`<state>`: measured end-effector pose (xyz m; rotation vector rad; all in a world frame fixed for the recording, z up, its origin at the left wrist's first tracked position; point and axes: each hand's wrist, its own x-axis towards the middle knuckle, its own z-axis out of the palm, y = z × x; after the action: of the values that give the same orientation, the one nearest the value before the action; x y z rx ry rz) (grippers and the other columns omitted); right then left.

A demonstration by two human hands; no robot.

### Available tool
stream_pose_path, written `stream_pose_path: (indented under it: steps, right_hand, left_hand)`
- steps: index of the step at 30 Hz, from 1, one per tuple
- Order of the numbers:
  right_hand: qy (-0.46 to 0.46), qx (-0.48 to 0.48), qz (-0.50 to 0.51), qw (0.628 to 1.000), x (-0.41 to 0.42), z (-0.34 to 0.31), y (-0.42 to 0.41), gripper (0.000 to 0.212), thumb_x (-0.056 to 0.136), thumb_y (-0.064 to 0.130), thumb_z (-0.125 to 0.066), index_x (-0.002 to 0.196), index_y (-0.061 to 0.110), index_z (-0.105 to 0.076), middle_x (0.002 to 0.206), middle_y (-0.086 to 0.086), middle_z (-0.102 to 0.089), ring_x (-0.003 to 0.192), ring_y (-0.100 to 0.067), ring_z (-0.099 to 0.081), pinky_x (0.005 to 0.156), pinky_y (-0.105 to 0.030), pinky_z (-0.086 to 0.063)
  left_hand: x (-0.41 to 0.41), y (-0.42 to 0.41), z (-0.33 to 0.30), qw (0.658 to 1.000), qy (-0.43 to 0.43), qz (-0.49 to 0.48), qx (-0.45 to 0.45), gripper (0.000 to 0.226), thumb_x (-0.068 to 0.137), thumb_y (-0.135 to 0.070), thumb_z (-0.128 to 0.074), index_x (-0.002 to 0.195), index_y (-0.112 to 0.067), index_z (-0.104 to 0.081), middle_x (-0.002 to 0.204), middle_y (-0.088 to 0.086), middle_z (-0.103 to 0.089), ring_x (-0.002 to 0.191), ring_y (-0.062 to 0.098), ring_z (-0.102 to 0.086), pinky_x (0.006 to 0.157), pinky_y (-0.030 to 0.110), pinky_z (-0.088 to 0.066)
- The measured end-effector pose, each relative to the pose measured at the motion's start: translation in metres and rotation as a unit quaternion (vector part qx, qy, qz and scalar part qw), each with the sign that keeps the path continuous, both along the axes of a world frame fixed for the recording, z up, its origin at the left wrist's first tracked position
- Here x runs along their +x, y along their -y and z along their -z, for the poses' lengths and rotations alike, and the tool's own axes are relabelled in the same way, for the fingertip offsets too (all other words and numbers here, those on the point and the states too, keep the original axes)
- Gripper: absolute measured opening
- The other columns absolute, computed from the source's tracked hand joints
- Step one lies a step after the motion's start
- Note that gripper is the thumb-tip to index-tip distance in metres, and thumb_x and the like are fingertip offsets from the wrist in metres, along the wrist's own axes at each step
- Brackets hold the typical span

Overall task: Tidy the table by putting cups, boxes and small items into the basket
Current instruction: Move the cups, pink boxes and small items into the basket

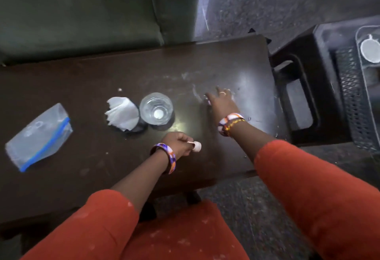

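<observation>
A dark, scuffed table (92, 86) is standing in front of a green sofa (78, 12), with a speckled floor beyond and a black mesh basket (353, 103) sitting off the table's right end, already holding a clear tub with a white lid (370, 50). The left hand (180, 143) is pinching a small pale cap-like piece (197, 147) just above the table's near edge; the right hand (221, 101) is reaching flat across the bare right part of the table with fingers spread, seemingly touching the surface; whether it is covering some small pinkish item is too blurred to tell. Just beyond the left hand a clear cup (156, 108) is standing upright, touching or nearly touching a dark cup stuffed with crumpled tissue (122, 113); a clear zip bag (39, 136) is lying well apart to the left.

The risks, as I am judging them: the little piece is being held only by fingertips, so it could be slipping and rolling off the near edge; the left forearm is passing close to the clear cup, so a careless lift could be tipping it into the tissue cup; the basket is sitting lower and apart from the table, so anything tossed rather than carried could be missing it.
</observation>
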<state>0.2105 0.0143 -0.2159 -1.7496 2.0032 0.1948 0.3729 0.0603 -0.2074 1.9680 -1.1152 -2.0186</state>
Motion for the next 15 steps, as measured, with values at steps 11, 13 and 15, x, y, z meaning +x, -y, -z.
stream_pose_path:
  steps: [11, 13, 15]
  right_hand:
    - [0.101, 0.001, -0.032, 0.994, -0.043, 0.0, -0.05, 0.031, 0.086, -0.003, -0.046, 0.111, 0.005, -0.062, 0.119, -0.024, -0.056, 0.109, -0.039, -0.056, 0.087, -0.037, -0.048]
    - [0.143, -0.003, 0.026, 0.989, -0.062, -0.007, -0.075, 0.029, 0.083, 0.0, -0.048, 0.107, 0.008, -0.063, 0.112, -0.023, -0.06, 0.101, -0.039, -0.06, 0.082, -0.035, -0.049]
    - [0.17, -0.008, 0.08, 0.982, -0.085, -0.019, -0.101, 0.024, 0.082, 0.004, -0.051, 0.101, 0.008, -0.065, 0.106, -0.023, -0.064, 0.098, -0.038, -0.062, 0.08, -0.034, -0.05]
  left_hand:
    - [-0.056, -0.017, -0.011, 0.988, 0.109, 0.044, -0.102, 0.03, 0.072, 0.007, -0.066, 0.058, -0.018, -0.058, 0.055, 0.002, -0.056, 0.052, 0.014, -0.053, 0.069, 0.031, -0.051]
    - [-0.074, -0.027, -0.017, 0.985, 0.118, 0.061, -0.115, 0.029, 0.07, 0.003, -0.07, 0.056, -0.02, -0.059, 0.043, -0.007, -0.056, 0.039, 0.004, -0.052, 0.07, 0.031, -0.05]
    - [-0.098, -0.04, -0.027, 0.98, 0.117, 0.091, -0.13, 0.025, 0.07, -0.003, -0.073, 0.057, -0.02, -0.059, 0.047, -0.004, -0.057, 0.04, 0.004, -0.053, 0.065, 0.026, -0.048]
